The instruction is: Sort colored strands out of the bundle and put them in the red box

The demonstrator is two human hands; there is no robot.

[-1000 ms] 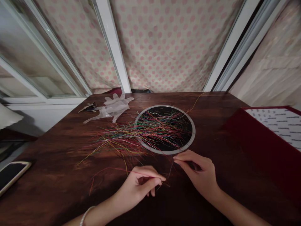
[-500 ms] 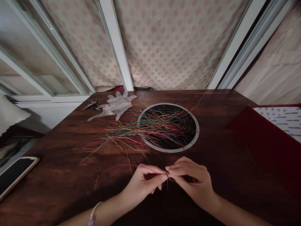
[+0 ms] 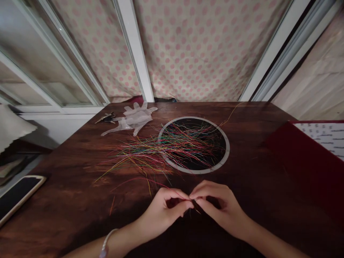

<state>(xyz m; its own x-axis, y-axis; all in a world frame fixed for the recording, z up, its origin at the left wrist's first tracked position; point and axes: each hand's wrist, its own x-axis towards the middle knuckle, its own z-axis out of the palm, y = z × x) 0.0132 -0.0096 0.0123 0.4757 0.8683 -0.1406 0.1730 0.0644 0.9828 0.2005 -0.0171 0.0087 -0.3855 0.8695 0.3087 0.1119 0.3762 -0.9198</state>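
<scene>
Both hands meet near the table's front edge with their fingertips touching. My left hand (image 3: 168,211) is closed in a pinch on a thin red wire (image 3: 150,180), whose long tail curves away to the left over the table. My right hand (image 3: 219,206) pinches at the same spot, closed on the wire's near end, which the fingertips largely hide. A short, dark, coppery strand (image 3: 196,206) sticks out below the fingertips. Beyond the hands, a loose heap of thin coloured wires (image 3: 172,145) lies across a round black mat with a pale rim (image 3: 228,152).
A clear plastic glove (image 3: 134,118) and keys (image 3: 107,117) lie at the back left. At the left edge is a phone (image 3: 20,195). A dark red folder or box (image 3: 292,157) with a patterned white inside stands at right. A yellow wire (image 3: 231,114) trails toward the back edge.
The right fingertips have shifted slightly against the left ones, and the coppery strand below them shows more clearly. The red wire's tail has slid a little to the right. The view has shifted slightly.
</scene>
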